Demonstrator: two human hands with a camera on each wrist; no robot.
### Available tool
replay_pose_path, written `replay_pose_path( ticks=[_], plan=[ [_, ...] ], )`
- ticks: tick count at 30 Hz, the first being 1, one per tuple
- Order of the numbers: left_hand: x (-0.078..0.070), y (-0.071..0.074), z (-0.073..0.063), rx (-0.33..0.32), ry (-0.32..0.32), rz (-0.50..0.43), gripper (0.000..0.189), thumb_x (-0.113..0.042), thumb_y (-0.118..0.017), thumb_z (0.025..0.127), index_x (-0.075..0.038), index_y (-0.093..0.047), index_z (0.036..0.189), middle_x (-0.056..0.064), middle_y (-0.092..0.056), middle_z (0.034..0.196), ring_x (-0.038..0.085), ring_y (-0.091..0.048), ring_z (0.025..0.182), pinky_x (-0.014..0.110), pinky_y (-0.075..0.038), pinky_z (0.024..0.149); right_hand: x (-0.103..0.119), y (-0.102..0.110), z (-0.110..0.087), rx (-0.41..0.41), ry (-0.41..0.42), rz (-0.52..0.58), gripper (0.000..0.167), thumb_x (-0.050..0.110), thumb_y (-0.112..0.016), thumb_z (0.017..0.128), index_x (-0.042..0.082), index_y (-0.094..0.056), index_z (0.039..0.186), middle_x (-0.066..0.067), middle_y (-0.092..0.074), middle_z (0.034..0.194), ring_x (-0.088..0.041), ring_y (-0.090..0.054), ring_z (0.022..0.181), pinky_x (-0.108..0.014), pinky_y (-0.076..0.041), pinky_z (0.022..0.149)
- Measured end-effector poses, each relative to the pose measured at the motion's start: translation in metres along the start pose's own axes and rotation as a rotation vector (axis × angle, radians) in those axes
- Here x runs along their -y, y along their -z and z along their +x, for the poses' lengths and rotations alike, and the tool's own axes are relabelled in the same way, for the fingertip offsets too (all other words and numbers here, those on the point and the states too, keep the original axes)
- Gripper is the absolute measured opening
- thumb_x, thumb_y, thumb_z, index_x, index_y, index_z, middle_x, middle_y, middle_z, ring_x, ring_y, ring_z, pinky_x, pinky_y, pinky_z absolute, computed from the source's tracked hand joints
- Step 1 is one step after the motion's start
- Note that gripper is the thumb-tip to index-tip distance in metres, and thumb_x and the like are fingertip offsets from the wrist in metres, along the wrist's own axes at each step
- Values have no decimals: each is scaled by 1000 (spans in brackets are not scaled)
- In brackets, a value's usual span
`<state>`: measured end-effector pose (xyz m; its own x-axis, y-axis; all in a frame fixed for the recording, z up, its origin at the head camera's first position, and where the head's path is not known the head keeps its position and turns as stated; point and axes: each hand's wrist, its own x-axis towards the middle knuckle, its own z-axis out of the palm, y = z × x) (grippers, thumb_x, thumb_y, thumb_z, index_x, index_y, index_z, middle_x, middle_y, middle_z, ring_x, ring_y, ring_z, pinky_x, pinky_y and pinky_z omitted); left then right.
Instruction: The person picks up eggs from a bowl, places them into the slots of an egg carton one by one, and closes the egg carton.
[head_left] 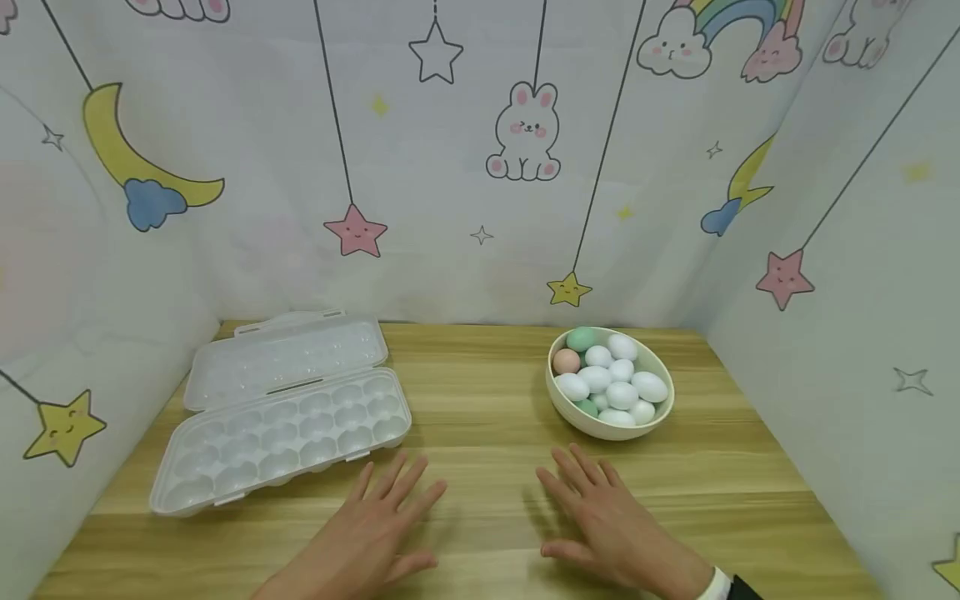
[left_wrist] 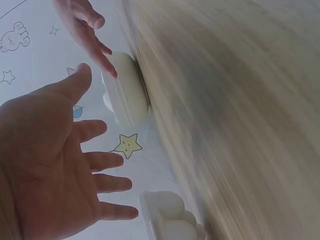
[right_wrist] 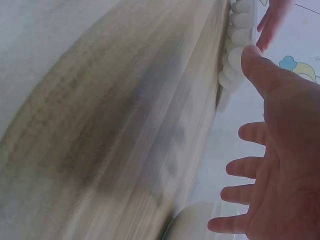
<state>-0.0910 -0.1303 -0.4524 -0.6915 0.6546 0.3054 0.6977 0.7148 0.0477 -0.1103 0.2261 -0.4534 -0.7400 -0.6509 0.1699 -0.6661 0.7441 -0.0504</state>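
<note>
My left hand (head_left: 369, 533) is held above the table, palm down with fingers spread, just in front of the egg tray. My right hand (head_left: 611, 521) hovers in the same way, near the bowl. Neither one holds anything. The egg tray (head_left: 288, 437) is clear plastic with rows of hollow cups and lies at an angle on the left. Its hinged lid (head_left: 288, 360) is folded back behind it. On the right stands a cream bowl (head_left: 603, 428) heaped with white eggs (head_left: 622, 395), green eggs (head_left: 581, 338) and a pinkish egg (head_left: 566, 361).
The wood-grain table (head_left: 480, 400) ends at a white cloth backdrop (head_left: 450, 167) printed with stars, clouds and rabbits. Cloth walls also rise along the left and right sides. Between tray and bowl lies a wide stretch of bare wood.
</note>
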Motion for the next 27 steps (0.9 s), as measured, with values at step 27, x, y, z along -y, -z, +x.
replay_pose_path(
  ticks=[27],
  plan=[
    [68, 58, -23, -249, 294, 25, 41, -19, -84, 84, -8, -72, 122, 10, -74, 115, 35, -70, 100, 59, -54, 88, 25, 11, 94, -43, -115, 235, 46, 42, -66, 101, 5, -69, 128, -10, -74, 116, -25, -72, 100, -44, -61, 81]
  ],
)
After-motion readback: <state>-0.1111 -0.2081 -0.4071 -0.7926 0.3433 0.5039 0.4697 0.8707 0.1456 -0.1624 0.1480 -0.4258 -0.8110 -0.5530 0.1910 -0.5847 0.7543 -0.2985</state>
